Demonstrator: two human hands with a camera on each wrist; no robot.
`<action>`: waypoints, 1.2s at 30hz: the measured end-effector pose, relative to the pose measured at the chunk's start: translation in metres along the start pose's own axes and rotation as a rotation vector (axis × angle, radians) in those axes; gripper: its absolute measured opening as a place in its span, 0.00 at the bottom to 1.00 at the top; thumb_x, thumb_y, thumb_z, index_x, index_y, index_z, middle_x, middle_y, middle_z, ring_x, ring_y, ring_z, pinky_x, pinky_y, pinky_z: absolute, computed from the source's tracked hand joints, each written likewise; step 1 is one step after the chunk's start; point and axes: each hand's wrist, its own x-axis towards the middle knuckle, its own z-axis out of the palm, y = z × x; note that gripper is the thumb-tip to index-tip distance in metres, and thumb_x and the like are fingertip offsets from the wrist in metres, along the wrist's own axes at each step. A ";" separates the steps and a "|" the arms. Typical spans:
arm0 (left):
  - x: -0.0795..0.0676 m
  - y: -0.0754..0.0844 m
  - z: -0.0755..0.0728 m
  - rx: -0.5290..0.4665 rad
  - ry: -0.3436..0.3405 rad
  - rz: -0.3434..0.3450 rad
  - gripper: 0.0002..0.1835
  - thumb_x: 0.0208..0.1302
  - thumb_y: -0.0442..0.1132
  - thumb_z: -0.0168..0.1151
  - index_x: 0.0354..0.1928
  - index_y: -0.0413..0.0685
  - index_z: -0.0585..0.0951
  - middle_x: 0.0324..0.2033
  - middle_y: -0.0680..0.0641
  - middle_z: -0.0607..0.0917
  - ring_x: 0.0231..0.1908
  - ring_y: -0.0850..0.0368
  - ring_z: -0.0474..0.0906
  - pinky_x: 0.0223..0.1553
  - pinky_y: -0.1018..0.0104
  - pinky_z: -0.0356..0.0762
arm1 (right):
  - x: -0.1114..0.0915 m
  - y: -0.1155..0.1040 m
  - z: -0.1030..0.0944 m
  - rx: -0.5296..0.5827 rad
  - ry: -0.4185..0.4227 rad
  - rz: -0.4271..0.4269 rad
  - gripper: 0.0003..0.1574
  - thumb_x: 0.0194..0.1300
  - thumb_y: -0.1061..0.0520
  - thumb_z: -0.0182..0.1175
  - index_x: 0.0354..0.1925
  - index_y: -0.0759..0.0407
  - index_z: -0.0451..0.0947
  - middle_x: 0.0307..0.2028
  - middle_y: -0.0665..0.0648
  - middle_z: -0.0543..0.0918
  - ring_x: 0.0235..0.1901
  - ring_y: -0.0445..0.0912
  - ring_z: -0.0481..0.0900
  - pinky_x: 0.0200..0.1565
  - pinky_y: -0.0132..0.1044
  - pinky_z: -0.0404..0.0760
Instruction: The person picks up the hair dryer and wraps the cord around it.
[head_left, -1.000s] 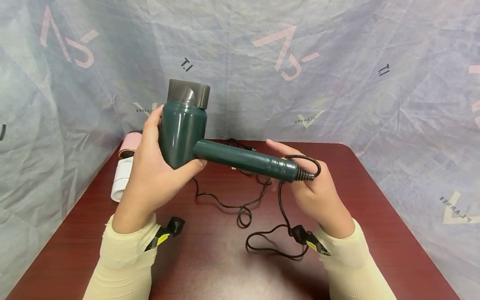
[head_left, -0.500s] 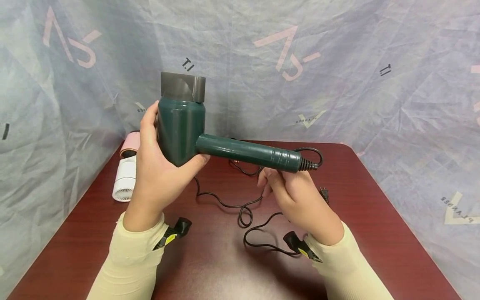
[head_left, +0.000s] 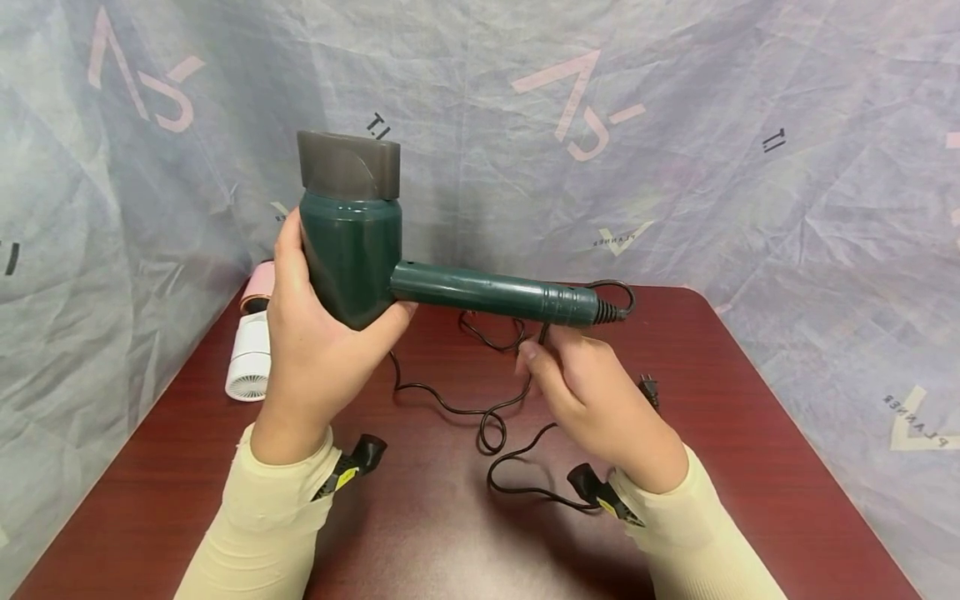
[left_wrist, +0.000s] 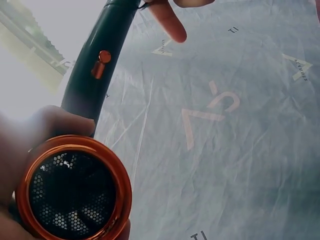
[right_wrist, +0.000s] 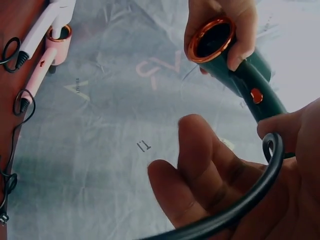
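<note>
A dark green hair dryer [head_left: 351, 254] is held up above the table, its grey nozzle [head_left: 348, 167] facing upward and its handle [head_left: 480, 287] pointing right. My left hand [head_left: 311, 362] grips the dryer's body, thumb by the handle's base. The copper-ringed rear grille [left_wrist: 72, 192] shows in the left wrist view. Below the handle's end is my right hand [head_left: 611, 408]. In the right wrist view its fingers [right_wrist: 197, 147] are loosely bent, and the dryer's black cord [right_wrist: 235, 212] runs across them. Whether the thumb touches the handle is unclear.
A white hair dryer [head_left: 249, 357] and a pink one [head_left: 258, 283] lie at the left of the dark red table [head_left: 420, 533]. Black cords [head_left: 438, 400] trail over the tabletop, with a plug [head_left: 648, 387] at the right. Grey printed cloth [head_left: 465, 83] stands around the table.
The dryer has risen slightly, shifted left and turned more level. My right hand has moved from the handle's end down and left, beneath the handle. The plug has come into view.
</note>
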 end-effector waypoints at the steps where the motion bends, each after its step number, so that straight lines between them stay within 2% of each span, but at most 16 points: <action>1: 0.000 0.001 0.000 0.002 0.006 0.006 0.50 0.48 0.30 0.76 0.74 0.50 0.64 0.53 0.46 0.80 0.49 0.60 0.74 0.52 0.67 0.72 | 0.000 -0.001 0.000 -0.004 -0.005 0.003 0.08 0.82 0.52 0.49 0.43 0.49 0.73 0.31 0.37 0.81 0.27 0.32 0.76 0.34 0.31 0.78; 3: 0.000 0.001 0.000 0.008 0.019 0.017 0.49 0.48 0.29 0.76 0.74 0.49 0.65 0.53 0.45 0.79 0.49 0.60 0.74 0.52 0.67 0.72 | -0.001 -0.002 0.000 -0.007 -0.018 0.003 0.07 0.82 0.52 0.49 0.44 0.49 0.73 0.31 0.38 0.81 0.26 0.33 0.75 0.33 0.31 0.78; 6: 0.001 -0.001 0.001 0.017 0.029 0.024 0.49 0.48 0.29 0.76 0.74 0.49 0.64 0.54 0.45 0.79 0.49 0.60 0.74 0.52 0.67 0.72 | -0.001 -0.002 0.001 -0.022 -0.035 -0.015 0.11 0.82 0.51 0.50 0.55 0.53 0.73 0.33 0.41 0.80 0.27 0.34 0.74 0.34 0.32 0.77; 7: 0.001 -0.002 0.001 0.020 0.033 0.028 0.49 0.48 0.29 0.76 0.74 0.49 0.64 0.55 0.45 0.78 0.49 0.60 0.74 0.52 0.67 0.72 | -0.001 -0.002 0.001 -0.033 -0.042 -0.023 0.13 0.82 0.51 0.50 0.57 0.53 0.72 0.36 0.41 0.81 0.27 0.34 0.73 0.35 0.32 0.77; 9: 0.002 -0.004 0.002 0.033 0.048 0.036 0.49 0.48 0.30 0.76 0.74 0.48 0.64 0.56 0.45 0.78 0.50 0.59 0.74 0.52 0.67 0.71 | -0.002 -0.003 0.001 -0.050 -0.065 -0.043 0.13 0.81 0.52 0.51 0.59 0.54 0.71 0.33 0.42 0.78 0.26 0.35 0.70 0.34 0.32 0.75; 12: 0.002 -0.006 0.002 0.054 0.075 0.039 0.49 0.48 0.30 0.76 0.74 0.47 0.64 0.58 0.45 0.77 0.52 0.59 0.73 0.54 0.67 0.70 | -0.003 -0.005 0.002 -0.056 -0.089 -0.068 0.05 0.82 0.53 0.51 0.47 0.54 0.69 0.27 0.43 0.70 0.23 0.34 0.63 0.29 0.31 0.71; 14: 0.003 -0.007 0.001 0.064 0.093 0.036 0.49 0.47 0.31 0.76 0.74 0.46 0.64 0.60 0.45 0.76 0.54 0.59 0.73 0.55 0.67 0.70 | -0.004 -0.007 0.003 -0.042 -0.081 -0.083 0.07 0.82 0.55 0.51 0.42 0.53 0.68 0.22 0.44 0.62 0.21 0.34 0.58 0.26 0.30 0.67; 19: 0.004 -0.007 0.000 0.059 0.108 0.026 0.50 0.47 0.30 0.76 0.74 0.47 0.64 0.61 0.46 0.75 0.54 0.58 0.73 0.57 0.67 0.70 | -0.005 -0.012 -0.001 -0.051 0.027 -0.139 0.04 0.80 0.58 0.52 0.43 0.55 0.73 0.22 0.44 0.65 0.20 0.34 0.58 0.25 0.27 0.66; 25: 0.003 -0.007 0.001 0.066 0.085 0.051 0.49 0.45 0.27 0.73 0.73 0.47 0.64 0.59 0.44 0.76 0.52 0.58 0.73 0.53 0.68 0.70 | -0.006 -0.013 -0.007 -0.066 0.139 -0.203 0.07 0.75 0.59 0.57 0.35 0.53 0.74 0.21 0.43 0.64 0.20 0.33 0.59 0.25 0.25 0.62; 28: 0.003 -0.007 0.002 0.072 0.067 0.066 0.50 0.43 0.26 0.71 0.74 0.47 0.64 0.57 0.44 0.78 0.51 0.57 0.73 0.53 0.68 0.69 | -0.007 -0.011 -0.013 -0.063 0.187 -0.194 0.05 0.73 0.59 0.60 0.37 0.52 0.80 0.21 0.40 0.67 0.20 0.33 0.61 0.24 0.24 0.62; 32: 0.003 -0.009 0.004 0.077 0.023 0.065 0.50 0.42 0.25 0.72 0.74 0.46 0.65 0.55 0.44 0.79 0.50 0.57 0.74 0.52 0.67 0.70 | -0.009 -0.009 -0.022 -0.055 0.240 -0.169 0.04 0.72 0.58 0.63 0.41 0.50 0.86 0.23 0.38 0.76 0.19 0.33 0.63 0.24 0.24 0.63; 35: 0.003 -0.009 0.005 0.086 -0.005 0.063 0.50 0.43 0.26 0.72 0.74 0.44 0.65 0.54 0.43 0.79 0.49 0.56 0.74 0.51 0.66 0.70 | -0.009 -0.007 -0.027 -0.062 0.286 -0.181 0.03 0.70 0.58 0.66 0.40 0.51 0.86 0.24 0.38 0.77 0.20 0.33 0.64 0.25 0.24 0.63; 36: 0.003 -0.009 0.005 0.087 -0.009 0.064 0.50 0.44 0.26 0.72 0.74 0.43 0.64 0.53 0.43 0.80 0.49 0.56 0.74 0.50 0.66 0.70 | -0.009 -0.007 -0.028 -0.064 0.305 -0.187 0.02 0.69 0.58 0.67 0.39 0.51 0.86 0.23 0.39 0.75 0.20 0.33 0.63 0.24 0.24 0.62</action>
